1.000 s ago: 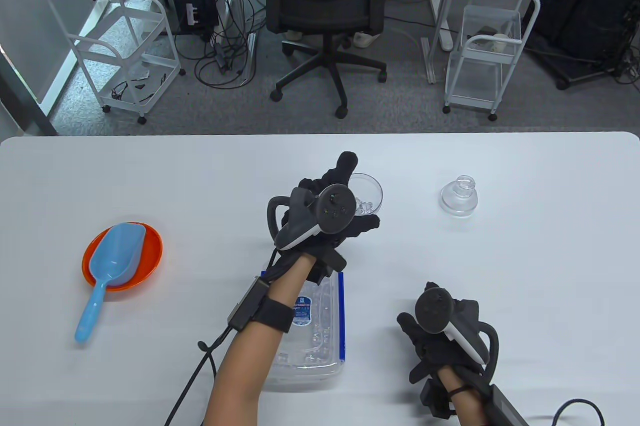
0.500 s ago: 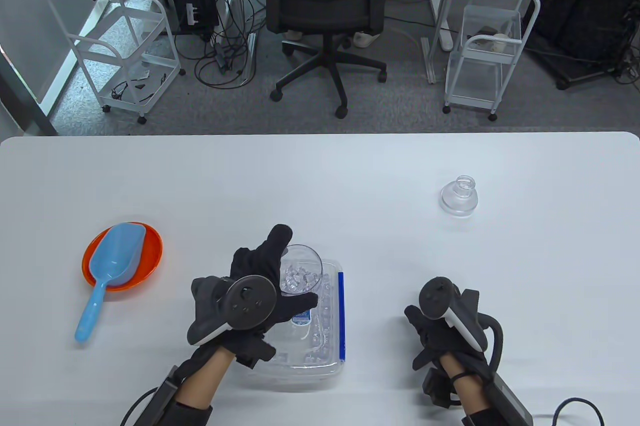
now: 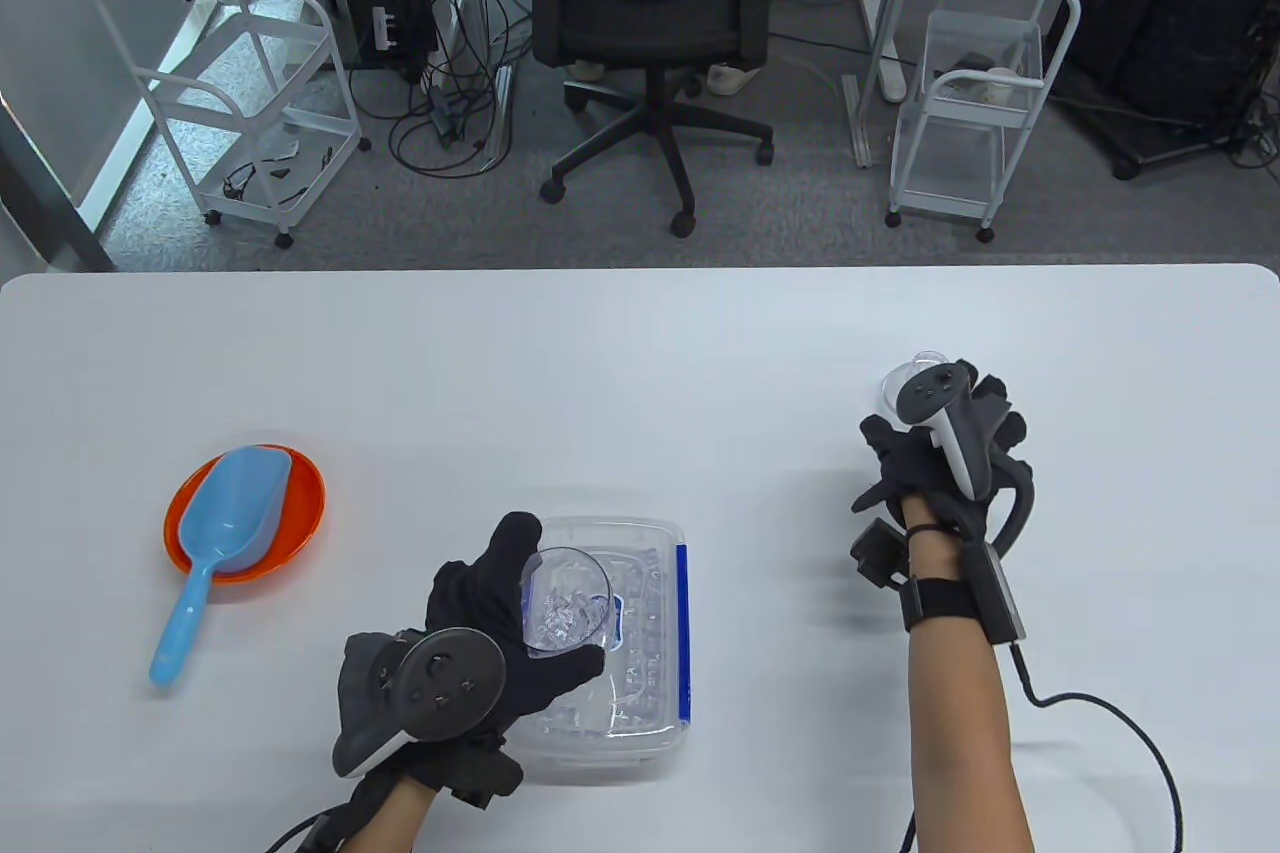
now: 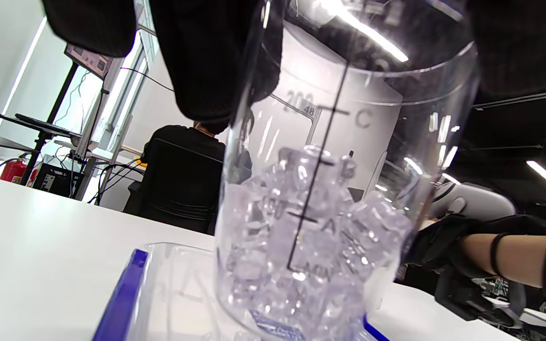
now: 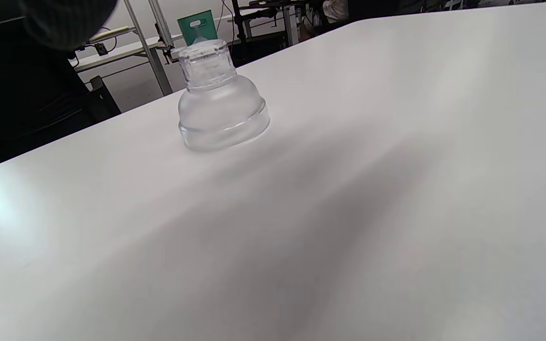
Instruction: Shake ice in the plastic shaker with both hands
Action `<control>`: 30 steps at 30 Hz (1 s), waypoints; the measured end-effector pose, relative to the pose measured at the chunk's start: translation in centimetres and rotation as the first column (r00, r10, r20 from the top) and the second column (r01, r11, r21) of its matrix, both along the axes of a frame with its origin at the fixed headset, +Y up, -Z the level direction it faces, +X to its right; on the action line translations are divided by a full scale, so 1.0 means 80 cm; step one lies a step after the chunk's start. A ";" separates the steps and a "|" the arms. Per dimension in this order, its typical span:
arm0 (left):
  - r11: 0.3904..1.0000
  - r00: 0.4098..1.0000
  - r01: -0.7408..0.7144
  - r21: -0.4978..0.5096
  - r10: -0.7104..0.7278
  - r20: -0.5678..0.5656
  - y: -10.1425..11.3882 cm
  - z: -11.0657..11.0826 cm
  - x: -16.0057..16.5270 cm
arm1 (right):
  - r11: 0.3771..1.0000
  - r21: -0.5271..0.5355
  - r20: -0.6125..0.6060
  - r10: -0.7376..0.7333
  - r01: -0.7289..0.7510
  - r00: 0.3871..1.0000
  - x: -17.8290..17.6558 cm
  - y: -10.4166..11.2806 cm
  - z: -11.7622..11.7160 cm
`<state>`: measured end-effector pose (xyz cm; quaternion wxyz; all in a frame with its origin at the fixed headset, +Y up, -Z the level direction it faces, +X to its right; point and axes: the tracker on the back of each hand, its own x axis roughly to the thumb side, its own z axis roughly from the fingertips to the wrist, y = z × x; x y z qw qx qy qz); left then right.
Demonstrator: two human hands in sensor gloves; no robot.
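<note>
My left hand [image 3: 552, 599] grips a clear plastic shaker cup [image 3: 570, 608] partly filled with ice and holds it upright over the clear ice box [image 3: 655, 683]. The left wrist view shows the cup [image 4: 330, 213] close up, with gloved fingers [image 4: 216, 57] wrapped round its top and ice cubes up to the middle marks. The cup's mouth is uncovered. The clear domed shaker lid [image 3: 900, 388] stands on the table at the right. My right hand [image 3: 935, 413] hovers open over its near side. In the right wrist view the lid [image 5: 221, 102] stands untouched.
An orange bowl [image 3: 300, 513] holding a blue scoop [image 3: 225, 523] sits at the left. The ice box has a blue clip [image 3: 683, 633] on its right side. The right hand's cable [image 3: 1120, 723] trails across the table toward the near edge.
My left hand has carried the cup from the table's middle back toward me, over the ice box. My right hand has moved from the near edge forward to the lid.
</note>
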<state>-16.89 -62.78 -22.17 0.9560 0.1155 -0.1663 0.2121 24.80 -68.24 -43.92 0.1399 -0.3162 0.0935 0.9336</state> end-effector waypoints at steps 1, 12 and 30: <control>1.000 1.000 -0.007 -0.001 0.007 -0.010 -0.001 0.002 -0.001 | 1.000 -0.019 0.027 -0.014 0.015 1.000 0.004 -0.002 -0.010; 0.999 0.995 0.015 0.048 -0.010 -0.094 0.004 0.016 -0.007 | 0.990 -0.108 0.046 -0.091 0.096 0.995 0.026 -0.025 -0.088; 0.999 0.995 0.037 0.040 -0.033 -0.092 -0.001 0.007 -0.009 | 0.992 0.110 -0.141 0.071 -0.055 0.987 -0.010 -0.010 -0.063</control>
